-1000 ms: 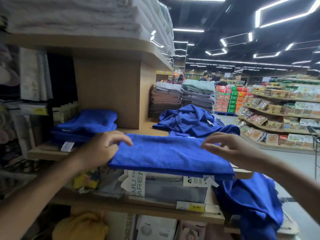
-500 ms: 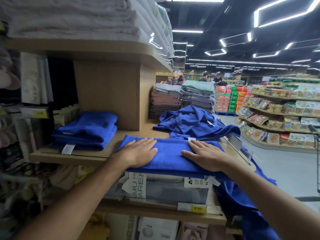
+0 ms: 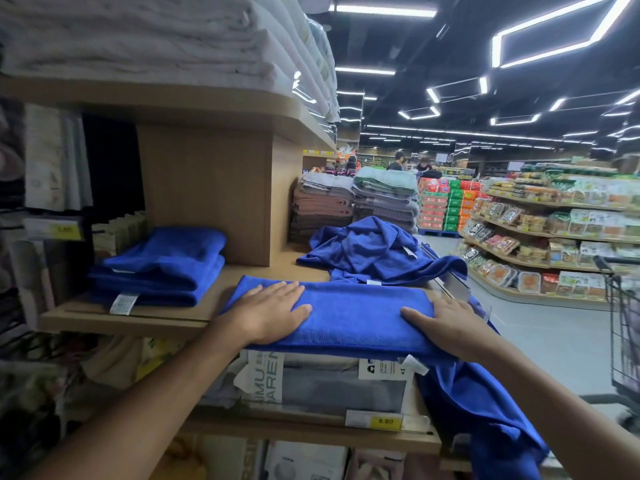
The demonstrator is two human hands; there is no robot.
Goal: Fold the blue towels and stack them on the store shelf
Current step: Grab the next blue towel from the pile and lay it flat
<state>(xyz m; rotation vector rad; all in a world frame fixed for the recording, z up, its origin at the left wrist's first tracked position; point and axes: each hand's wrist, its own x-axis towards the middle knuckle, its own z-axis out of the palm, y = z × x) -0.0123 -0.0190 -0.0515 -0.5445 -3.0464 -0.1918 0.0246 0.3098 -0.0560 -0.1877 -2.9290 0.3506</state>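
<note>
A folded blue towel [image 3: 349,317] lies flat across the front edge of the wooden shelf [image 3: 166,317]. My left hand [image 3: 273,313] presses flat on its left end, fingers straight. At the towel's right end my right hand [image 3: 450,323] rests with its fingers over the edge. Two folded blue towels [image 3: 162,268] are stacked on the shelf to the left. Behind the flat towel sits a crumpled heap of blue towels [image 3: 377,251]. Another blue towel [image 3: 485,410] hangs down off the shelf's right corner.
An upper shelf with white towels [image 3: 145,36] overhangs the work area. A wooden divider [image 3: 204,192] stands behind the stack. Packaged goods [image 3: 322,382] fill the shelf below. Grey and brown towel stacks [image 3: 353,206] sit farther back. A shopping cart [image 3: 623,323] stands at right in the aisle.
Both hands went from the towel's ends to pressing flat near its middle, then slid apart. Now they press its left and right ends.
</note>
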